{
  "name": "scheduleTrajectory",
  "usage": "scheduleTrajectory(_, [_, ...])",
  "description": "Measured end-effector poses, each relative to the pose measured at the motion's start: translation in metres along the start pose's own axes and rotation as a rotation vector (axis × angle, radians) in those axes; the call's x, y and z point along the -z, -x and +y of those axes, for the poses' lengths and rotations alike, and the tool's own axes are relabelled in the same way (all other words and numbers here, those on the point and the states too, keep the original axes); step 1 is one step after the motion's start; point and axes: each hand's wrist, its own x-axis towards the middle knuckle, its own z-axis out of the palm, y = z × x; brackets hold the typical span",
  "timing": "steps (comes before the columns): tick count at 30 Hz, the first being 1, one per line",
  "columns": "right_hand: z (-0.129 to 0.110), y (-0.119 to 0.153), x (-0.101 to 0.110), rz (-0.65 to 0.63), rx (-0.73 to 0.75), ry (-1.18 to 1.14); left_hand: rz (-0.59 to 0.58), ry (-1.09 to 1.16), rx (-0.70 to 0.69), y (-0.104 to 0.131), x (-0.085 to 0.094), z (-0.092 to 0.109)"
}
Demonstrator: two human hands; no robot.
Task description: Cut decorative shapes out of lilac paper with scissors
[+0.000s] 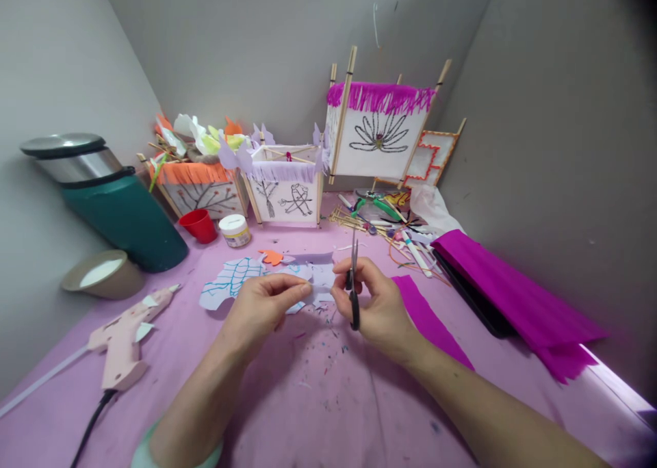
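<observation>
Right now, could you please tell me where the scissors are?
In the head view, the scissors are in the right hand, near the picture's middle, to the right of the left hand.

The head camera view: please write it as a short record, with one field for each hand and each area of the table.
Left hand: thumb and finger pinched together; anything between them is too small to tell
Right hand: holds scissors, blades pointing away from the person
Beyond left hand: pale paper with blue lines, orange paper cutout
Left side: glue gun, green tumbler
Right side: folded magenta paper
Back: stick-framed box with a flower drawing
</observation>
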Motion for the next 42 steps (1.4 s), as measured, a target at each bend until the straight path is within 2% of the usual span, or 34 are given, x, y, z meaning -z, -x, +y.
scheduleTrajectory(6, [0.0,0.001,0.002,0.002,0.101,0.079,-0.111,0.145,0.065,0.0,0.001,-0.001])
scheduleTrajectory(9, [0.0,0.0,0.001,-0.007,0.108,0.075,-0.105,0.204,0.062,0.001,0.0,0.0])
scheduleTrajectory(20, [0.004,0.001,-0.002,-0.023,0.13,0.066,-0.12,0.09,0.082,0.001,-0.003,0.0])
scheduleTrajectory(27, [0.002,0.001,-0.003,-0.067,0.016,-0.001,-0.145,0.126,0.09,0.001,-0.003,-0.003])
scheduleTrajectory(30, [0.005,-0.004,0.002,-0.132,-0.043,-0.004,-0.121,0.157,0.091,-0.002,0.001,-0.004])
scheduleTrajectory(32, [0.007,-0.009,0.01,-0.213,-0.043,0.092,-0.09,0.183,0.077,-0.003,0.004,-0.003])
scheduleTrajectory(38, [0.007,-0.022,0.033,-0.505,0.113,0.388,-0.014,0.173,0.027,-0.004,0.012,-0.002])
scheduleTrajectory(42, [0.007,-0.02,0.036,-0.563,0.166,0.515,-0.006,0.121,0.005,-0.003,0.012,0.0])
